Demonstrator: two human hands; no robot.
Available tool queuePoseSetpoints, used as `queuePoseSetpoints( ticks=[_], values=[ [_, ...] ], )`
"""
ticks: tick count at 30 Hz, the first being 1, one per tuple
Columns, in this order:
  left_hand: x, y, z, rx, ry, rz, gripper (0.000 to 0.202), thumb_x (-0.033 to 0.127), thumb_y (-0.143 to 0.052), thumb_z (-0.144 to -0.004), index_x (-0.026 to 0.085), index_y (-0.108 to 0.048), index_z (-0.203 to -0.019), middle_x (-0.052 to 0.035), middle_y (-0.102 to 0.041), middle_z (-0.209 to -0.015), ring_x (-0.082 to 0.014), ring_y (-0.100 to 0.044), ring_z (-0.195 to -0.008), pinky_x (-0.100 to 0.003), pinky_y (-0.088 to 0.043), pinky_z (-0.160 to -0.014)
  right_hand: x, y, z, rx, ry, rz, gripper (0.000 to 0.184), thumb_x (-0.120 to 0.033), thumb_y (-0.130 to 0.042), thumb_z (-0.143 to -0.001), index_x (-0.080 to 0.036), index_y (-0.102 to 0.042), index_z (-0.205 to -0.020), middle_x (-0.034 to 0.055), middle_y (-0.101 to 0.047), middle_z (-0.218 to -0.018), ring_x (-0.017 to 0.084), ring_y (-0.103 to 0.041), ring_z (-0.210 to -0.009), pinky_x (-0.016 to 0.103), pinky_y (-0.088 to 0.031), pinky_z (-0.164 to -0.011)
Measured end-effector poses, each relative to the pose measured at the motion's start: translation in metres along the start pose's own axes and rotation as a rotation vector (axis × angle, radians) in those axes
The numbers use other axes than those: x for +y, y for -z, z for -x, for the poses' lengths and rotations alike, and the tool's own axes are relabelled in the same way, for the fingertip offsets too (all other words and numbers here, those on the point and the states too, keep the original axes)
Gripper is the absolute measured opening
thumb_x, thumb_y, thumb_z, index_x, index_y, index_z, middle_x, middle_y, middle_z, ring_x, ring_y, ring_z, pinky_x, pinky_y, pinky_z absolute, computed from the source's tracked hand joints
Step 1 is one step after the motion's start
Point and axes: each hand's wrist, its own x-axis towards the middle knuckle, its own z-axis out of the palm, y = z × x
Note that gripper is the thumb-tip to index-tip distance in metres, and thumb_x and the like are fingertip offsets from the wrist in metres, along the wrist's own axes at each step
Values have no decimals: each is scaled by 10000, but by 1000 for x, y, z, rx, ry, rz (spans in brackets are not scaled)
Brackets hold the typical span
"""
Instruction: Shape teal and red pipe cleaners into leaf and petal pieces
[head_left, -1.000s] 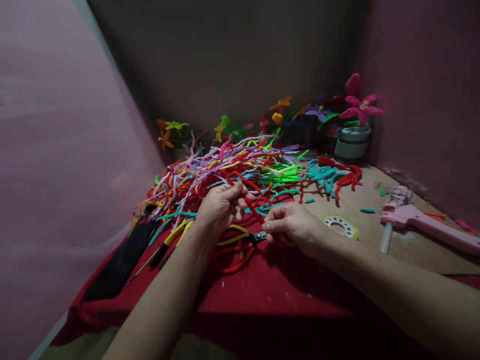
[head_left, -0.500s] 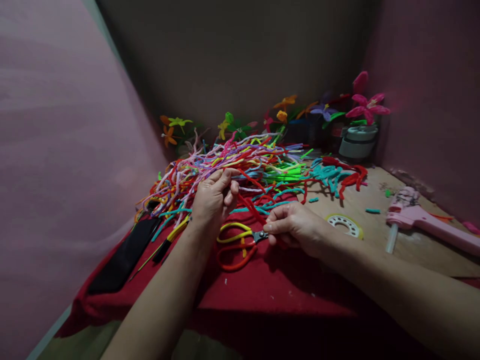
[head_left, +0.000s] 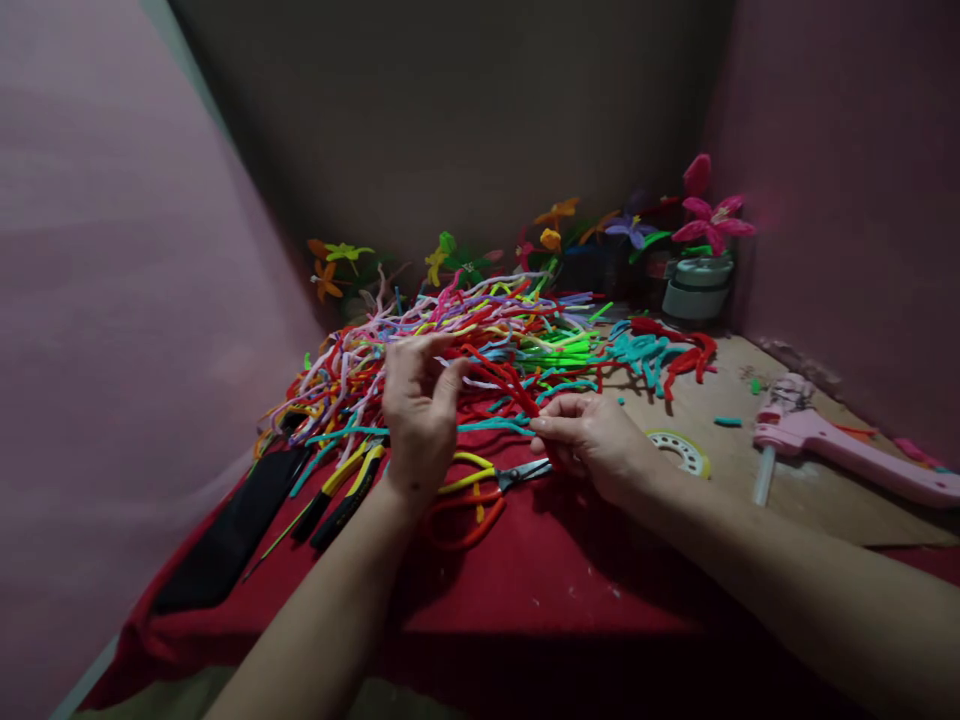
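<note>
A big heap of coloured pipe cleaners [head_left: 480, 335] lies on a red cloth [head_left: 525, 580]. My left hand [head_left: 416, 410] is raised at the heap's near edge, thumb and fingers pinching one end of a red pipe cleaner [head_left: 501, 378]. My right hand [head_left: 589, 440] pinches the other end, just above the cloth. Scissors with yellow and orange handles [head_left: 480, 490] lie on the cloth between and below my hands.
Yellow-and-black pliers [head_left: 341, 490] and a black case [head_left: 217, 540] lie at the left. A pink glue gun [head_left: 832, 440] and a tape roll [head_left: 679, 450] rest on the wooden board at right. Pipe-cleaner flowers [head_left: 705, 215] stand along the back wall.
My left hand has risen and moved slightly left, drawing the red pipe cleaner out of the heap. My right hand has shifted a little up. The scissors are now more exposed.
</note>
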Motion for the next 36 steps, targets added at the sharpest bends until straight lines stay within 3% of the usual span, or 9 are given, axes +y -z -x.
queuePoseSetpoints(
  ticks=[2, 7, 10, 17, 23, 27, 32, 34, 36],
  values=[
    [6, -6, 10, -86, -75, -125, 238, 231, -669, -673, 196, -628, -905, -18, -545, -890, -78, -522, -650, -196, -450, -587, 0, -2, 2, 51, 62, 67, 168, -222, -607, -653, -155, -484, -559, -21, -557, -462, 38, -353, -325, 186, -206, -337],
    [15, -17, 19, -385, 369, -11, 178, 272, -649, -681, 129, -638, -787, 13, -557, -578, -58, -455, -436, -174, -362, -402, 3, -4, 5, 88, 176, 231, 150, -206, -581, -666, -152, -503, -549, -37, -518, -463, 52, -387, -393, 199, -270, -400],
    [16, -18, 20, -435, 473, 46, 192, 300, -618, -712, 112, -626, -670, 27, -509, -437, -52, -414, -361, -165, -318, -352, 5, -4, 5, 90, 190, 260, 148, -198, -579, -665, -153, -501, -547, -42, -502, -468, 57, -391, -415, 203, -280, -417],
    [16, -20, 22, -409, 502, 254, 196, 323, -597, -722, 130, -597, -759, -10, -619, -551, -118, -528, -353, -208, -378, -297, 6, -7, 6, 9, 129, 220, 172, -199, -586, -671, -160, -494, -532, -39, -496, -456, 49, -368, -397, 199, -252, -398],
    [19, -21, 20, -330, 493, 180, 119, 242, -612, -705, 125, -589, -698, 11, -597, -496, -79, -501, -325, -162, -338, -299, 9, -8, 6, -25, 87, 217, 149, -189, -595, -652, -157, -512, -532, -32, -524, -451, 43, -375, -376, 194, -248, -388],
    [15, -10, 5, -172, 361, 204, 117, 246, -602, -719, 129, -592, -731, 5, -616, -558, -62, -477, -328, -160, -300, -283, 10, -6, 5, -37, 56, 207, 123, -166, -597, -631, -150, -525, -532, -19, -538, -442, 42, -375, -360, 191, -233, -371],
    [8, 7, -14, 88, 236, 349, 131, 271, -574, -748, 144, -568, -714, 28, -562, -566, -38, -444, -364, -152, -314, -330, 5, 1, 2, -6, 36, -43, 178, -259, -634, -642, -157, -496, -594, -5, -594, -506, 27, -319, -315, 183, -182, -321],
    [7, 7, -14, 73, 286, 379, 138, 282, -603, -725, 154, -557, -708, 48, -514, -550, -32, -429, -373, -146, -312, -343, 4, 4, -1, 1, 47, -111, 180, -274, -644, -641, -155, -510, -628, -1, -608, -529, 30, -328, -320, 179, -189, -315],
    [7, 3, -8, -77, 406, 349, 160, 279, -654, -678, 154, -567, -726, 56, -488, -542, -24, -398, -368, -141, -287, -338, 4, 5, -2, -11, 52, -140, 181, -282, -647, -644, -152, -521, -644, 4, -615, -544, 31, -338, -330, 176, -202, -316]
  ],
)
